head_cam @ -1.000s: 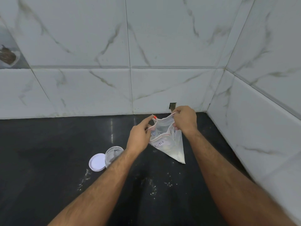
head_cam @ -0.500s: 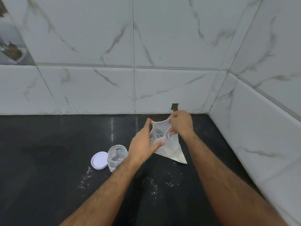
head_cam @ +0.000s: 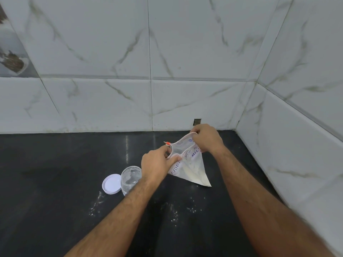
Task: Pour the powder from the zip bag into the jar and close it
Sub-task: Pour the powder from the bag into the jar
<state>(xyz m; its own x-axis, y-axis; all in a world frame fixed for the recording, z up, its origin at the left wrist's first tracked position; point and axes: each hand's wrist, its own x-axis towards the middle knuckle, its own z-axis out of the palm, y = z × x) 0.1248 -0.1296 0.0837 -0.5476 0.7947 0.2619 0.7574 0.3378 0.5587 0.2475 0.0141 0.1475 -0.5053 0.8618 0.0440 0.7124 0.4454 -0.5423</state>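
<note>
The zip bag [head_cam: 189, 167] hangs above the black counter [head_cam: 55, 182], its mouth spread between both hands: the left hand [head_cam: 157, 166] pinches the near lip, the right hand [head_cam: 207, 140] grips the far lip by the wall. The white powder [head_cam: 199, 178] sits in the low corner. To pour well, the person should probably carry the mouth over the open glass jar [head_cam: 130, 179] before tipping. The left forearm partly crosses the jar; the white lid [head_cam: 112, 183] lies touching it, and spilled specks [head_cam: 174, 212] dot the counter.
</note>
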